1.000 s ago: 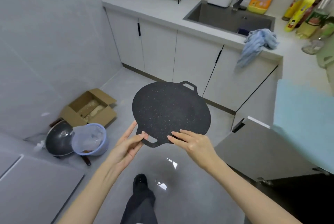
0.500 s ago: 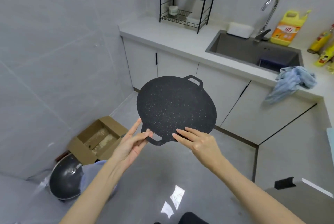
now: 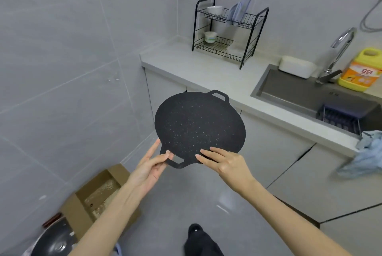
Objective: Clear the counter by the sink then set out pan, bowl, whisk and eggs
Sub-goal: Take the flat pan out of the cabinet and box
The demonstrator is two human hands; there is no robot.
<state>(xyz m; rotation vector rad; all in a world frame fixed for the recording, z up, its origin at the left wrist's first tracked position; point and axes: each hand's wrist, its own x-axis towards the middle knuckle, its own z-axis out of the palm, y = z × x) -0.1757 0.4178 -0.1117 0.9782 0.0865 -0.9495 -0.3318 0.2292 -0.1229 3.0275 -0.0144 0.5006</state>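
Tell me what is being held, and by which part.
A flat black pan, held by its near rim: left hand and right hand flank the near handle.

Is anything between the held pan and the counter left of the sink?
Nothing visible. The left hand and right hand pinch the pan at its near edge, in open air before the cabinets. The dish rack stands at the back of the counter, off the path to the stretch beside the sink.
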